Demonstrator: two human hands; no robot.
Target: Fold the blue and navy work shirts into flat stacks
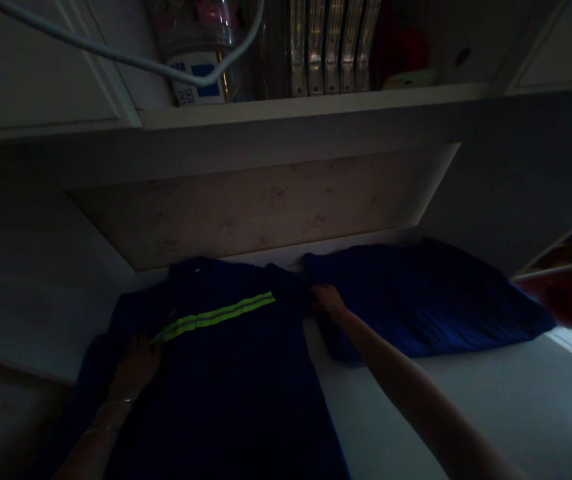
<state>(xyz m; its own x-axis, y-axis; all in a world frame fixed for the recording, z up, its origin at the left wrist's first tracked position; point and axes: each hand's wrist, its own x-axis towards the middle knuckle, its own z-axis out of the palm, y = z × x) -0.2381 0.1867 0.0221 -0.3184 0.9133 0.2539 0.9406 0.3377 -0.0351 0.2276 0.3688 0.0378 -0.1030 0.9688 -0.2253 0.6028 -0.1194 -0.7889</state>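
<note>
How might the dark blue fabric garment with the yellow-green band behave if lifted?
The blue garment will probably droop, being cloth spread flat. It's unlikely to roll, lying so low. The band may bend slightly less, running fairly straight.

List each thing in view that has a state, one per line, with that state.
Blue work jacket: spread out
Second blue garment: lying beside it, apparently folded
Left hand: on the jacket, grip unclear
Right hand: at the jacket's edge, grip unclear
Cable: hanging in a loop
Clear container: standing on shelf
</note>
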